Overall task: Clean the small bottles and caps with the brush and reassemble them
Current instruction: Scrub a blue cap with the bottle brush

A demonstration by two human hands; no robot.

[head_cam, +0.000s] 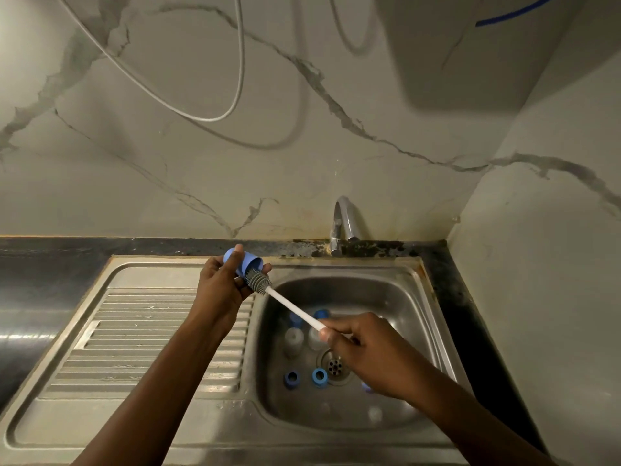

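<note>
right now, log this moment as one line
step: brushing | left hand: holds blue cap | right hand: holds brush handle, head at cap mouth | sink: bottles and blue rings inside | tap: no water seen

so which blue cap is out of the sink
The pale blue cap gripped in the left hand, with the brush head at its mouth; the other caps lie in the sink.

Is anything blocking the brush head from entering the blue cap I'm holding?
Nothing visible: the grey bristled brush head sits at the open mouth of the light blue plastic cap gripped by the left hand.
</note>
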